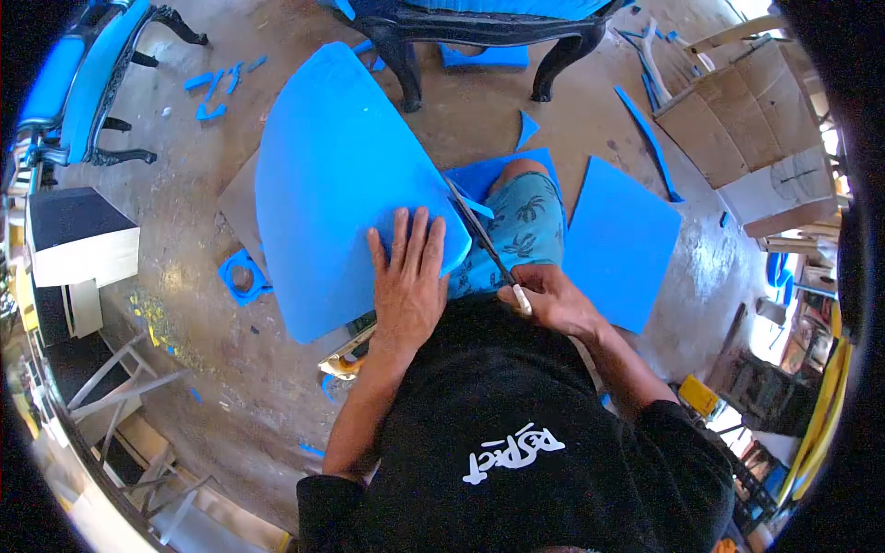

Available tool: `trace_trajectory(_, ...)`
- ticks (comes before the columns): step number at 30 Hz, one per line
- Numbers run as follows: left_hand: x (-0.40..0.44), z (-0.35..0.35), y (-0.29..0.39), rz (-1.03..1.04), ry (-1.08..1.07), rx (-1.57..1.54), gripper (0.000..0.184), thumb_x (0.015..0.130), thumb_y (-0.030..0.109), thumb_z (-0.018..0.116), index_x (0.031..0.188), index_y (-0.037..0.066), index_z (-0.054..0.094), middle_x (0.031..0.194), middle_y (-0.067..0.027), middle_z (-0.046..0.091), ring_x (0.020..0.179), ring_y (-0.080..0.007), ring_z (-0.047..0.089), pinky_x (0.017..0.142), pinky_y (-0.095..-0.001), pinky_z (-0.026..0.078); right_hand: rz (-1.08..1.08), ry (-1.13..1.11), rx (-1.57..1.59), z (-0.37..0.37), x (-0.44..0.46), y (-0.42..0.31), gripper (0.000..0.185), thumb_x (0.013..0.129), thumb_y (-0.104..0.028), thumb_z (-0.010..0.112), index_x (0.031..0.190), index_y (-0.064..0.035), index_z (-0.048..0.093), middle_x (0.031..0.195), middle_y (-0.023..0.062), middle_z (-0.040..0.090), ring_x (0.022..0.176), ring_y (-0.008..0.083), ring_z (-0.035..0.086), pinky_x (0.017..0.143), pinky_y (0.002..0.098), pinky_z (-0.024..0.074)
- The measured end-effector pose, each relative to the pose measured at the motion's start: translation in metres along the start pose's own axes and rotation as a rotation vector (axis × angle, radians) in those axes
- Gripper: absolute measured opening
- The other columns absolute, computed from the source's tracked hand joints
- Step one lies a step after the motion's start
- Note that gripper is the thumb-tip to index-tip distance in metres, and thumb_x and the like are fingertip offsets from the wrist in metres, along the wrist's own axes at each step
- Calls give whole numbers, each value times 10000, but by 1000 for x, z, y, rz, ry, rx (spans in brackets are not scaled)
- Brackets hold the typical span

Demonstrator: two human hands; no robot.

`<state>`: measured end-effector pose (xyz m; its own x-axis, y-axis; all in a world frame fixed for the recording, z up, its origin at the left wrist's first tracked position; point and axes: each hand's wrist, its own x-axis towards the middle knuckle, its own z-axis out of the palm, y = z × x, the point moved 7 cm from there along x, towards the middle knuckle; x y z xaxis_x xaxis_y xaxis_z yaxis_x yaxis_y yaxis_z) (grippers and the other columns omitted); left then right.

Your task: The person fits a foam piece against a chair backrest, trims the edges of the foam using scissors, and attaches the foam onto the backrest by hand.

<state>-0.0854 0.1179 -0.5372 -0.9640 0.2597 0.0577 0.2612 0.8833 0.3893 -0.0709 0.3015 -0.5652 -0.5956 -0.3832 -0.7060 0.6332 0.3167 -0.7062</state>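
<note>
A large blue foam piece [341,184] with a rounded outer edge lies in front of me, over my lap. My left hand [408,276] rests flat on its near corner, fingers spread. In my right hand [551,297] is a long thin knife [486,241], gripped by its pale handle. The dark blade runs along the right edge of the foam, and a narrow blue strip [477,208] stands out beside it. Whether the tip is inside the foam I cannot tell.
Beside my leg lies a flat blue foam sheet [622,240]. Blue offcuts [217,92] are scattered on the floor. Black carved furniture legs [398,69] stand ahead, with a blue-cushioned chair [78,88] at the left. A cardboard box [751,120] is at the right.
</note>
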Motion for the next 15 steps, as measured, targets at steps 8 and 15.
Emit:
trace_trajectory(8, -1, -2, 1, 19, -1, -23, 805, 735, 67, 743, 1459, 36, 393, 1523, -182, 377, 1446, -375, 290, 1148, -645, 164, -23, -14, -103, 3, -1, -9, 333, 880, -365, 673, 751, -74, 578, 652, -53, 477, 589, 60, 402, 514, 271, 273)
trace_trajectory(15, -3, -1, 0, 24, -7, -25, 801, 729, 61, 744, 1452, 34, 400, 1518, -189, 380, 1444, -377, 291, 1150, -642, 165, 6, -16, -90, 6, 5, 6, 318, 900, -359, 672, 791, -68, 604, 664, -57, 486, 595, 58, 405, 516, 272, 281)
